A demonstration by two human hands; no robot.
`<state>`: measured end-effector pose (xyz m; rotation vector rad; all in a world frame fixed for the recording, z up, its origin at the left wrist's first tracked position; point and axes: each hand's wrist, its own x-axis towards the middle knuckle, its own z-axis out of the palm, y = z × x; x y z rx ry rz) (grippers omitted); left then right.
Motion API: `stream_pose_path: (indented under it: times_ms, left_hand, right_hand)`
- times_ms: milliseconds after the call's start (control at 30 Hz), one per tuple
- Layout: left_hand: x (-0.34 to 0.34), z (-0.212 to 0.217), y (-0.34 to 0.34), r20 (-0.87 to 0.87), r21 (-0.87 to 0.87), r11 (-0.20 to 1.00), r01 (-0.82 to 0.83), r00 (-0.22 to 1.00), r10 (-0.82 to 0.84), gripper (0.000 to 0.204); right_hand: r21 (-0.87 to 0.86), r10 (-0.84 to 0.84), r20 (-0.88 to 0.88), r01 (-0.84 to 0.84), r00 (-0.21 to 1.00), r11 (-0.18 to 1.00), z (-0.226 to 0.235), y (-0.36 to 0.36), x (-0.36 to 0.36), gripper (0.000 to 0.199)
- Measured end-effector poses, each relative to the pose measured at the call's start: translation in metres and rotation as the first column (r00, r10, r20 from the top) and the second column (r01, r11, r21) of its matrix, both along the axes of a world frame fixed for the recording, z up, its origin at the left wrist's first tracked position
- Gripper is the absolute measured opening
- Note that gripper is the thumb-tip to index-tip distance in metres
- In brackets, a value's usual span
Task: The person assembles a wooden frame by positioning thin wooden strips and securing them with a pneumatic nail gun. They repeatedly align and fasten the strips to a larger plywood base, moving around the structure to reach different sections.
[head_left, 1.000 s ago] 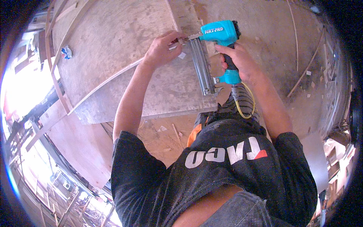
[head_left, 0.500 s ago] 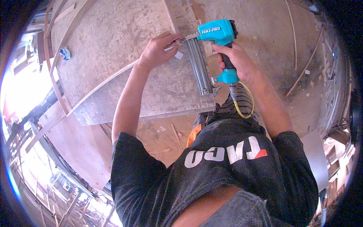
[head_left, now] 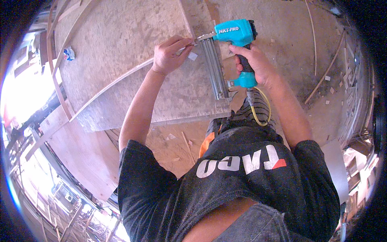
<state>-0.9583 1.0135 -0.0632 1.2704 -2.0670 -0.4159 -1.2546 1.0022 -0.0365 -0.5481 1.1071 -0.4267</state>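
Note:
My right hand (head_left: 258, 63) is wrapped round the black grip of a teal pneumatic nail gun (head_left: 233, 34), which has a long silver magazine (head_left: 214, 72). The gun's nose points left, close to the fingertips of my left hand (head_left: 172, 54). Those fingers are pinched on the end of a long thin wooden strip (head_left: 111, 88), which curves away to the lower left across a worn wooden board (head_left: 125, 44). A second strip (head_left: 185, 17) comes down from the top to the same spot. The exact contact at the gun's tip is too small to make out.
A yellow air hose (head_left: 266, 115) loops down from the gun's handle. Thin wooden strips (head_left: 50, 44) stand along the left, and others (head_left: 325, 80) lie on the floor at right. A crumpled blue-and-white wrapper (head_left: 69, 54) rests on the board, with a small white scrap (head_left: 192, 56) by my left hand.
My left hand has shifted slightly right with the strip's end. The nail gun in my right hand has also moved a little to the right and slightly up.

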Motion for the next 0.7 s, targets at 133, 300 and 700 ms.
stream_pose_path:
  times_ms: [133,300,700]
  left_hand:
    - [0.001,0.0002,-0.0005,-0.017,0.004,1.0,0.022,1.0,-0.022,0.017]
    - [0.0044,-0.0011,0.0015,0.041,-0.018,0.999,0.044,0.998,-0.043,0.014]
    - [0.0002,0.0047,0.0014,-0.012,-0.025,0.997,0.066,0.998,-0.066,0.012]
  right_hand:
    - [-0.038,0.003,-0.018,-0.003,1.0,0.999,0.0006,0.0007,0.0008,0.026]
    - [-0.042,0.007,-0.015,-0.008,1.0,0.999,-0.003,0.001,-0.0011,0.026]
    - [0.124,-0.001,0.111,-0.013,0.994,0.992,-0.0008,-0.0041,-0.0036,0.031]
